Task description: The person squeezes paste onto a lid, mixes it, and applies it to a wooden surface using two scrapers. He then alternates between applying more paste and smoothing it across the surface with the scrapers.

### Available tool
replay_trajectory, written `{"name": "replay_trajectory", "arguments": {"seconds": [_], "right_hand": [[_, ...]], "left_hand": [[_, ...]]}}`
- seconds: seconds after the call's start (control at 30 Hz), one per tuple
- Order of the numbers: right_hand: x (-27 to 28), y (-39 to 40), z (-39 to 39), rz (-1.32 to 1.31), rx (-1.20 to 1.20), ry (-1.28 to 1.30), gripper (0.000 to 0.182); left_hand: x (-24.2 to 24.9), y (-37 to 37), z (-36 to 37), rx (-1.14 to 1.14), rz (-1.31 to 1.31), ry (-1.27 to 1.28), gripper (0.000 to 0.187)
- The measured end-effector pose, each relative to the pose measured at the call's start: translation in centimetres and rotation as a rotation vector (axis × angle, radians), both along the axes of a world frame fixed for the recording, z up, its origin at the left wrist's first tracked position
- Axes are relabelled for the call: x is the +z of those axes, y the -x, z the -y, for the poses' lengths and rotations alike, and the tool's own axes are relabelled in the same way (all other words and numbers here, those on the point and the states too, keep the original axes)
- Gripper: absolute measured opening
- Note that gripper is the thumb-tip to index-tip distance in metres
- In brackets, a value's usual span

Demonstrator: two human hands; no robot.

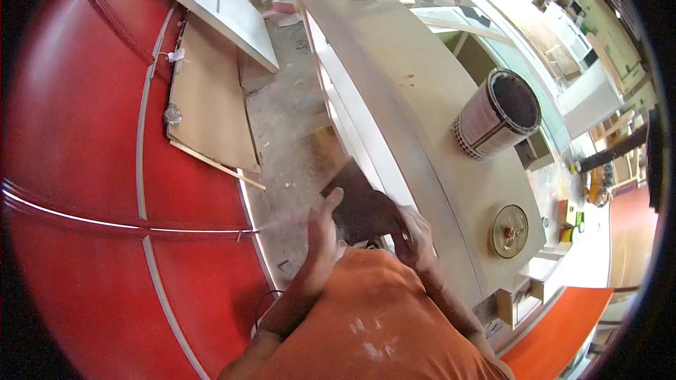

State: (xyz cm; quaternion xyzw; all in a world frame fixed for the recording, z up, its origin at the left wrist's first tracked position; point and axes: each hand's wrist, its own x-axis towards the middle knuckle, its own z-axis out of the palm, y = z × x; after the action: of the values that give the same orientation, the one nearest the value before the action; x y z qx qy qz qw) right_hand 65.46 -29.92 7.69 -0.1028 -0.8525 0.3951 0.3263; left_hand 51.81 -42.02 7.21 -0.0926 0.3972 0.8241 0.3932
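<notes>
A dark brown sheet, by its look sandpaper (359, 200), is held up in front of my body between both hands. My left hand (324, 232) grips its near left edge, with the thumb raised along the side and some motion blur. My right hand (415, 236) is closed on the right edge, its fingers partly hidden by the sheet. Just right of the hands stands a long brown-topped cabinet (394, 63) with white open sides. On its top are an open paint can (479, 123) with dark-stained rims and a round lid (509, 231).
A large glossy red panel (77, 169) fills the left side. Against it lean a brown board (208, 91) and a white panel (218, 10). Dusty concrete floor (282, 119) runs between panel and cabinet. An orange panel (556, 338) lies at lower right.
</notes>
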Motion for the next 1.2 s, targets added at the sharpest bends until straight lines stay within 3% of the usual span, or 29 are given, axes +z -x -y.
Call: {"name": "replay_trajectory", "arguments": {"seconds": [0.03, 0.1, 0.17, 0.2, 0.23, 0.3, 0.37, 0.4, 0.43, 0.47, 0.5, 0.57, 0.6, 0.63, 0.7, 0.73, 0.77, 0.83, 0.87, 0.93, 0.97, 1.03, 1.07, 1.1, 1.17, 1.2], "right_hand": [[-0.3, -0.9, -1.2, 0.394, 0.158, 0.095, 0.033], [-3.2, -1.6, -1.4, 0.361, 0.067, 0.248, 0.033], [-1.5, -2.7, -1.2, 0.283, -0.223, 0.96, 0.02], [-3.5, -3.5, -1.6, 0.066, -0.406, 1.101, 0.016], [-2.0, -2.9, -1.5, -0.19, -0.43, 1.273, 0.014], [0.4, -2.2, -0.6, -0.32, -0.327, 1.38, 0.014], [0.2, -2.5, -0.1, -0.06, -0.146, 1.255, 0.012], [-2.6, -2.2, -0.7, 0.165, -0.194, 1.029, 0.01], [-1.8, -1.7, -1.0, 0.163, -0.211, 1.036, 0.01], [-0.3, -0.1, -1.6, -0.03, -0.225, 1.131, 0.015], [0.7, 1.0, -2.5, -0.225, -0.237, 1.217, 0.021], [1.0, 0.7, -5.4, -0.207, -0.413, 1.035, 0.03], [0.0, -0.3, -5.7, -0.09, -0.612, 0.765, 0.038], [-0.2, 0.1, -5.4, -0.286, -0.781, 0.691, 0.039], [-0.5, -0.5, -3.2, -0.507, -0.547, 0.381, 0.039], [-3.1, -0.9, -1.5, -0.429, -0.384, 0.403, 0.036], [-4.0, -0.6, -0.2, -0.341, -0.226, 0.42, 0.034], [-2.6, -1.3, -1.4, 0.36, 0.203, -0.017, 0.026], [-2.6, -1.8, -1.3, 0.361, 0.199, -0.02, 0.026], [-2.9, -2.7, -1.3, 0.441, 0.084, 0.359, 0.029], [-3.0, -3.3, -1.6, 0.399, -0.108, 0.645, 0.022], [-1.5, -3.2, -1.4, -0.088, -0.326, 0.93, 0.028], [-0.4, -3.4, -1.9, -0.057, -0.393, 0.947, 0.036], [0.1, -3.7, -2.0, -0.066, -0.412, 0.944, 0.036], [0.5, -4.4, -1.7, 0.171, -0.362, 0.995, 0.037], [-1.5, -4.5, -2.2, 0.311, -0.298, 0.905, 0.032]], "left_hand": [[0.5, 0.1, 0.2, -0.002, -0.033, 0.024, 0.043], [1.1, 0.6, 0.5, 0.006, -0.076, 0.049, 0.044], [1.3, 0.9, 0.9, 0.078, -0.287, 0.225, 0.049], [1.3, 0.8, 0.9, 0.091, -0.286, 0.228, 0.049], [1.3, 0.8, 0.4, 0.195, -0.359, 0.259, 0.043], [0.8, 1.1, 0.2, 0.294, -0.442, 0.283, 0.039], [-0.1, 1.2, 0.8, 0.125, -0.542, 0.566, 0.042], [0.3, 1.1, 1.0, 0.111, -0.545, 0.566, 0.042], [1.7, 0.7, 1.2, -0.238, -0.672, 0.694, 0.044], [2.3, 0.3, 1.5, -0.597, -0.786, 0.808, 0.047], [1.9, -0.1, 1.8, -0.615, -0.779, 0.807, 0.047], [0.5, -0.5, 2.7, -0.681, -1.162, 0.345, 0.046], [0.1, -0.1, 3.2, -0.742, -0.999, 0.606, 0.041], [-0.7, 0.1, 3.1, -0.733, -1.009, 0.613, 0.041], [-1.9, 0.5, 2.1, 0.061, -0.103, 0.179, 0.03], [-0.6, 0.8, 1.7, 0.036, 0.049, -0.104, 0.038], [-0.4, 0.8, 1.4, 0.041, 0.048, -0.107, 0.038], [-0.5, 0.1, 1.1, 0.107, -0.042, 0.052, 0.035], [-0.5, -0.1, 1.3, 0.104, -0.041, 0.048, 0.035], [-0.1, 0.4, 1.2, 0.151, -0.273, 0.267, 0.038], [0.0, 0.5, 1.4, 0.163, -0.263, 0.262, 0.038], [0.2, 0.7, 1.9, 0.061, -0.279, 0.412, 0.04], [0.0, 0.7, 1.5, 0.093, -0.588, 0.362, 0.041], [-0.3, 0.7, 1.1, 0.074, -0.59, 0.353, 0.041], [-0.5, 0.4, 0.5, 0.067, -0.672, 0.506, 0.044], [-0.1, 0.4, 0.7, 0.052, -0.677, 0.498, 0.044]]}}
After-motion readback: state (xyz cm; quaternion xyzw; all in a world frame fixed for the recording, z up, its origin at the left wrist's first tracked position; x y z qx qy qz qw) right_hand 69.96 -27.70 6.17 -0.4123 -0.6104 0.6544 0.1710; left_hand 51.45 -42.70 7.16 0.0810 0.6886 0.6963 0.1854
